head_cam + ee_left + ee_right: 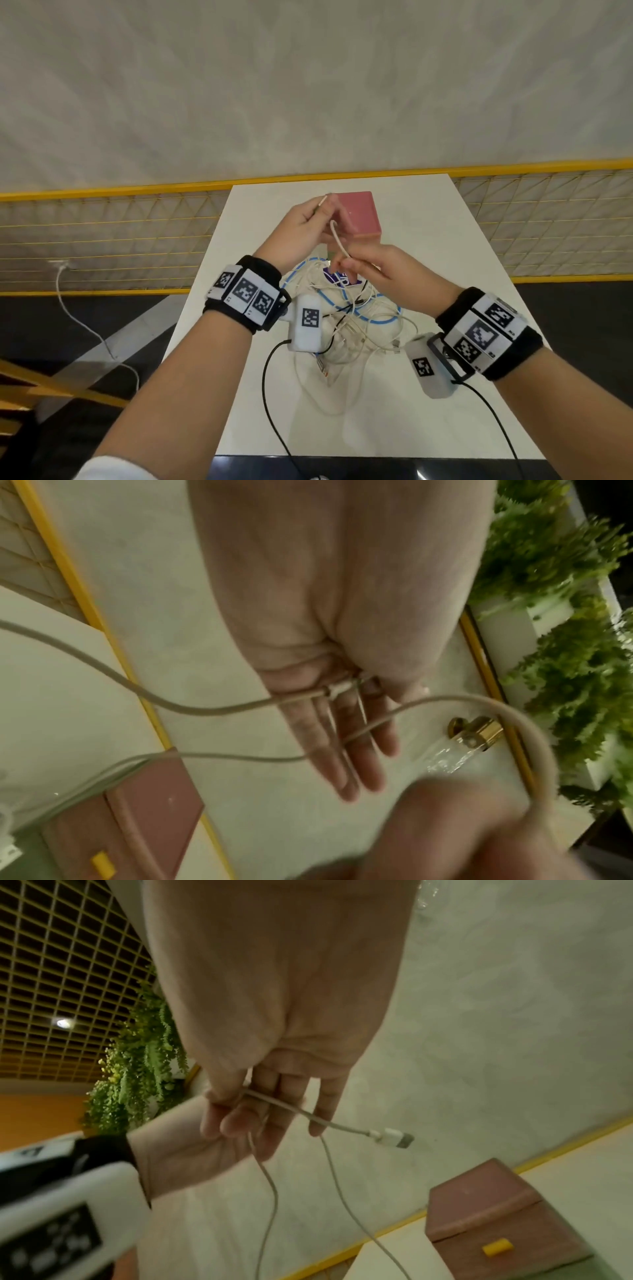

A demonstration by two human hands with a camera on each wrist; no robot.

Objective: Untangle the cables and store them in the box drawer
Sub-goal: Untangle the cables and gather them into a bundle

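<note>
A thin white cable is stretched in a short loop between both hands above the table. My left hand pinches its plug end between thumb and fingers; the left wrist view shows the plug under the thumb of the left hand. My right hand pinches the same cable lower down, and its fingers curl round it, with a white plug sticking out. A tangle of white, blue and black cables lies below the hands. Behind them stands the pink box, with its yellow-handled drawer shut.
The white table ends at a yellow railing with wire mesh. A purple item lies under the tangle. Black leads run from the wrist cameras. A loose white cable lies on the floor at left. Green plants hang nearby.
</note>
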